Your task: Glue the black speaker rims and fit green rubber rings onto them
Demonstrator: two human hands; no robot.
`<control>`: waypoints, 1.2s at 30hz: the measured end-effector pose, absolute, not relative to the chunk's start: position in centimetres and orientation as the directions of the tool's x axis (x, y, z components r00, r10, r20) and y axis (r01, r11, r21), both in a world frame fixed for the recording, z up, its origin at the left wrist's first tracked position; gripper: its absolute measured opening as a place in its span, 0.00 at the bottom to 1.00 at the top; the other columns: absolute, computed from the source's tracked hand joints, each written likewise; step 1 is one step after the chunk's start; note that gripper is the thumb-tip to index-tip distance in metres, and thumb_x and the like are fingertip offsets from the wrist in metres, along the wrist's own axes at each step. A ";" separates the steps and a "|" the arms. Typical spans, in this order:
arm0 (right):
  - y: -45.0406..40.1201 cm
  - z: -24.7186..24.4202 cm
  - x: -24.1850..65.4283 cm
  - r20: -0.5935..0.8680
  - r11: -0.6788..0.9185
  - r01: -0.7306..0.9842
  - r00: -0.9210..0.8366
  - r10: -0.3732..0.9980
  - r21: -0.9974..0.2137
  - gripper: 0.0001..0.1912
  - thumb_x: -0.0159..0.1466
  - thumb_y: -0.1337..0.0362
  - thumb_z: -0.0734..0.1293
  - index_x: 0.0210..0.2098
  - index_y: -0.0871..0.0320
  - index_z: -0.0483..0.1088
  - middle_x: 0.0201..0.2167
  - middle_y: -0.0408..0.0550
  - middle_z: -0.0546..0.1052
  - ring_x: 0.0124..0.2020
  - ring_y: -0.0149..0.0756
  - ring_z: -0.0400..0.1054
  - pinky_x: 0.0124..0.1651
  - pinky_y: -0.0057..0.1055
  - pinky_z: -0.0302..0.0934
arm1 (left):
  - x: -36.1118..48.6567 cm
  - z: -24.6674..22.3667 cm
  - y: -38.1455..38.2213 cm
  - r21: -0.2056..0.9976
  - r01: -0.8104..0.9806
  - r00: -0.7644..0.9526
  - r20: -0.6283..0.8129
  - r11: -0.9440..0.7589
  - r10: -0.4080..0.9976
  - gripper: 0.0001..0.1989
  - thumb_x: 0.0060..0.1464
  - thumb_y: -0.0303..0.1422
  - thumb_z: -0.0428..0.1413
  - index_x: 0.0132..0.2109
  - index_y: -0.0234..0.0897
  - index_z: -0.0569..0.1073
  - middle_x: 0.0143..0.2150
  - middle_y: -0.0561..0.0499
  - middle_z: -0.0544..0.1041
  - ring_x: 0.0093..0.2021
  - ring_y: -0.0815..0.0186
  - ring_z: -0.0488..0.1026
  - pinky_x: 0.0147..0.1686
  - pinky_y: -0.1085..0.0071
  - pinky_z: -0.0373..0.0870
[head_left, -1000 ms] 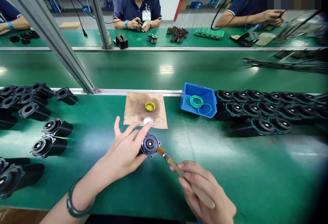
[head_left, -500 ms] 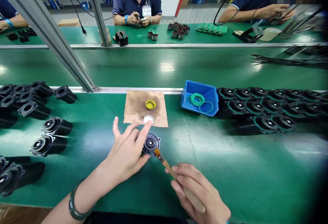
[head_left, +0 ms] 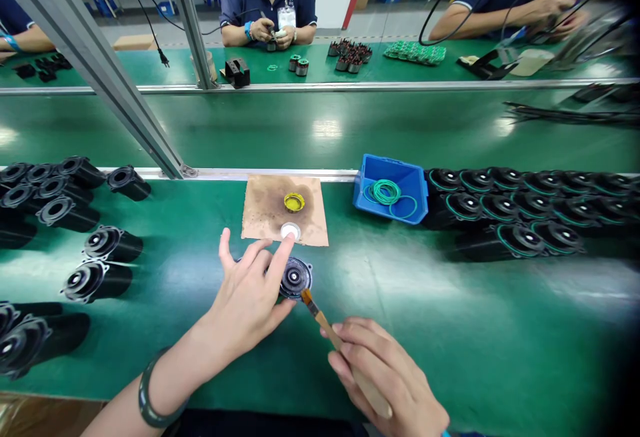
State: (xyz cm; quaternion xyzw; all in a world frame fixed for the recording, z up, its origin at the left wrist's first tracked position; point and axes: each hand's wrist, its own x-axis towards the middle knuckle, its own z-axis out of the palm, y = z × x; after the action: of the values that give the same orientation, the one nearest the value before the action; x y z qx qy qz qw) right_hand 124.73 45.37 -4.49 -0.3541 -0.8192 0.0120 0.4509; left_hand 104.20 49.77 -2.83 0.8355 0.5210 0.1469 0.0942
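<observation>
Brushing appears to be the step: the right hand [head_left: 393, 367] pinches the paintbrush [head_left: 325, 324], bristles [head_left: 306, 297] at the lower edge of the black casing [head_left: 295, 275], mid-frame on the worktop [head_left: 425, 317]. The left hand [head_left: 245, 293] clasps the casing, little finger spread. The next stroke likely calls for steady support.

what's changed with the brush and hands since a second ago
The right hand moved the brush slightly left, bringing its bristles from the right edge of the black housing round toward its near edge. Nothing was picked up or released. The left hand still holds the housing; the blue bin stayed put.
</observation>
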 end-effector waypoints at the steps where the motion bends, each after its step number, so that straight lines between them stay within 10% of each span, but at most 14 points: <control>1: 45.3 -4.4 124.9 0.726 0.744 0.564 -0.332 0.602 -0.359 0.04 0.67 0.73 0.63 0.38 0.62 0.70 0.29 0.51 0.79 0.31 0.34 0.77 0.38 0.30 0.77 | 104.2 -2.8 49.8 0.307 0.844 0.413 0.148 -0.439 0.898 0.43 0.54 0.33 0.61 0.70 0.34 0.46 0.48 0.44 0.76 0.59 0.53 0.66 0.63 0.36 0.22; 16: 45.3 -4.0 124.8 0.713 0.724 0.559 -0.304 0.632 -0.404 0.05 0.69 0.70 0.63 0.37 0.61 0.70 0.29 0.50 0.79 0.31 0.33 0.77 0.38 0.29 0.77 | 104.5 -2.9 49.7 0.276 0.856 0.405 0.169 -0.438 0.899 0.45 0.54 0.36 0.62 0.70 0.34 0.46 0.47 0.44 0.77 0.58 0.52 0.67 0.62 0.35 0.23; 26: 44.2 -5.2 130.4 0.757 0.605 0.455 0.387 0.527 -0.654 0.10 0.61 0.79 0.66 0.39 0.61 0.72 0.31 0.47 0.76 0.30 0.37 0.76 0.25 0.31 0.76 | 105.2 -2.4 50.4 0.158 0.807 0.542 0.184 -0.569 0.820 0.44 0.52 0.31 0.61 0.70 0.34 0.47 0.48 0.41 0.77 0.55 0.51 0.69 0.63 0.34 0.32; 36: 42.5 -7.4 135.6 0.764 0.451 0.617 0.526 0.375 -0.645 0.05 0.64 0.73 0.66 0.39 0.58 0.70 0.32 0.45 0.76 0.25 0.36 0.76 0.25 0.32 0.76 | 113.8 -1.2 53.0 -0.048 0.757 0.639 0.267 -0.652 0.721 0.57 0.45 0.51 0.65 0.70 0.25 0.46 0.38 0.43 0.76 0.42 0.50 0.74 0.61 0.32 0.44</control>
State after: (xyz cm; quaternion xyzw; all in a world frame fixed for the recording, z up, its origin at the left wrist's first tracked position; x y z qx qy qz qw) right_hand 135.56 42.48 -7.40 -0.5170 -0.4794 -0.0860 0.7039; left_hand 113.77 52.96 -1.21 0.9019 0.4097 0.1129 -0.0777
